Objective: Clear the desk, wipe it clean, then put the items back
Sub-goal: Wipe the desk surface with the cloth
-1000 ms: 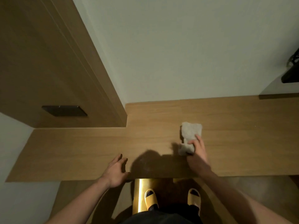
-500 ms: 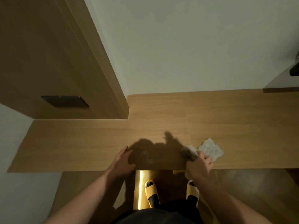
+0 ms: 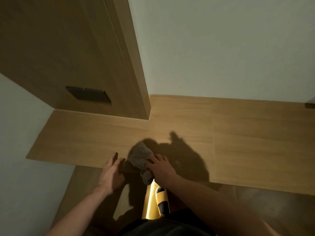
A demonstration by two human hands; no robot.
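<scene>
A grey cloth (image 3: 140, 156) lies on the wooden desk (image 3: 247, 143) at its front edge, with one end hanging over the edge. My right hand (image 3: 161, 169) holds the cloth from the right, fingers on top of it. My left hand (image 3: 111, 171) is at the desk's front edge just left of the cloth, fingers relaxed and holding nothing. My shadow falls across the desk behind the cloth.
A tall wooden cabinet (image 3: 73, 53) with a dark recessed handle (image 3: 87, 94) stands at the back left, on the desk's narrower left part. A white wall runs behind. A dark object (image 3: 310, 104) sits at the far right edge. Yellow slippers (image 3: 162, 198) show on the floor below.
My right hand has swept the cloth from the middle right of the desk leftward along the front edge, close to my left hand. The view has shifted to the left.
</scene>
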